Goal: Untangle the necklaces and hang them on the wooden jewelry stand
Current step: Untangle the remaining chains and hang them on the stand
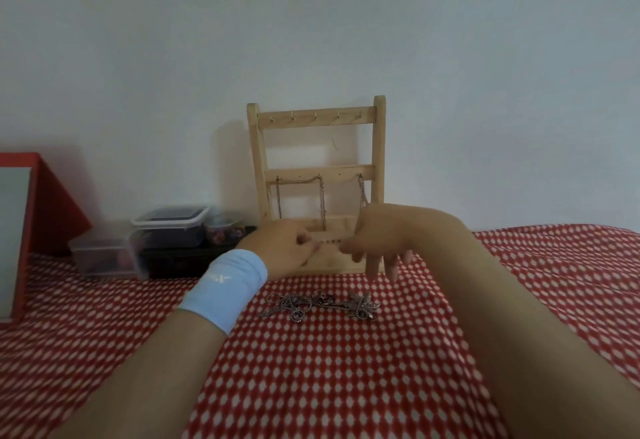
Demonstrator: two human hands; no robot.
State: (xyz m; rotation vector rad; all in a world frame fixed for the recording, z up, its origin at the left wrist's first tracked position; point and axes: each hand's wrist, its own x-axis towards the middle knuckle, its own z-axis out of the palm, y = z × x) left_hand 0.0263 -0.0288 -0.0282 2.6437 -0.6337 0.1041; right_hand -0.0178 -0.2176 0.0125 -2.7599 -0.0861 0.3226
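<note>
Both forearms reach in from the near edge, the left one wearing a light blue wristband (225,286). Between them, on the red-and-white checked cloth (346,386), lies one tangled cluster of silver necklaces (318,305). Its long axis runs left to right, and a star-shaped pendant (362,303) sits at its right end.

Just beyond and above it, the two hands are raised in front of the stand's base. The left hand (287,248) has its fingers curled in, thumb against forefinger. The right hand (377,234) pinches thumb to forefinger while its other fingers hang down. A fine chain (329,239), blurred, runs level between the two pinches.

Behind them one wooden jewelry stand (315,175) stands upright against the wall. Its top bar has five small hooks, and three chain strands hang from the middle bar.

To the left are three clear plastic tubs (171,225) and a red-framed mirror (17,230).
</note>
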